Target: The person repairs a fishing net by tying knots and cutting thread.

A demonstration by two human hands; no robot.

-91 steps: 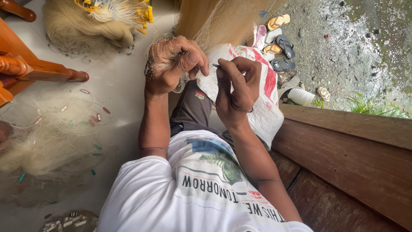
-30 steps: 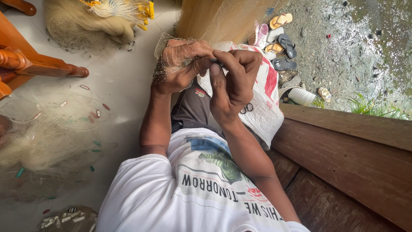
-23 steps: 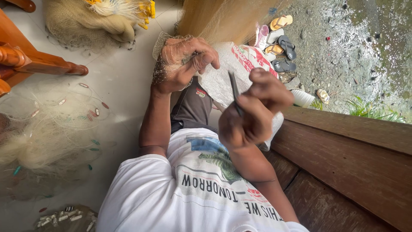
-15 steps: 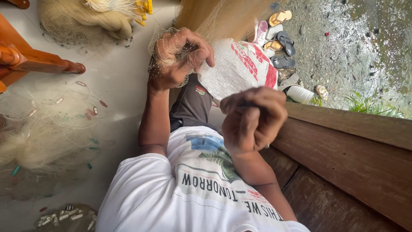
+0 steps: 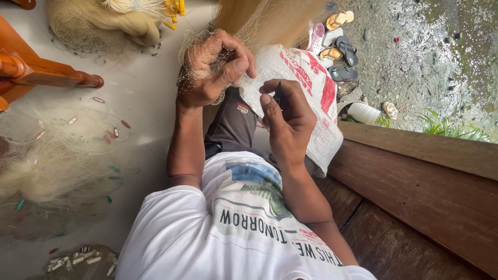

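My left hand point(image 5: 212, 67) is clenched on a bunch of fine pale fishing net point(image 5: 259, 21) that stretches up toward the top of the view. My right hand point(image 5: 288, 116) sits just below and right of it, fingers closed on a thin dark netting needle point(image 5: 278, 93) whose tip points up at the net. Both hands hover over my lap, above a white woven sack with red print point(image 5: 306, 78) lying across my knee.
A heap of net with small floats point(image 5: 57, 161) covers the pale floor at left. Another net bundle with yellow floats point(image 5: 114, 21) lies at top. An orange wooden furniture leg point(image 5: 46, 72) is at far left. A brown wooden bench point(image 5: 425, 197) runs right. Sandals point(image 5: 337, 41) lie on wet ground.
My right hand pulled the needle down and away from the net toward my chest, then came back up close beside my left hand. The left hand has kept its grip on the net.
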